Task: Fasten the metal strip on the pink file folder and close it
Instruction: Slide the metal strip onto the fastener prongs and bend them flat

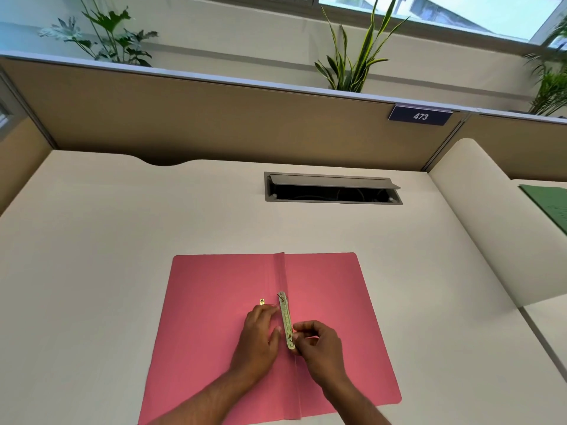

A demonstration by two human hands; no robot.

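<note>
The pink file folder [214, 302] lies open and flat on the white desk, its spine fold running up the middle. A brass-coloured metal strip [286, 320] lies along the spine. My left hand [260, 332] rests on the left leaf, fingertips against the strip's left edge. My right hand [319, 342] pinches the strip's near end between thumb and fingers. A thin metal prong with a small brass tab [262, 301] sticks out to the left above my left hand.
An open cable tray [333, 189] is sunk into the desk behind the folder. Beige partition walls stand at the back, with a sign reading 473 [420, 115]. A green folder [549, 204] lies on the neighbouring desk at the right.
</note>
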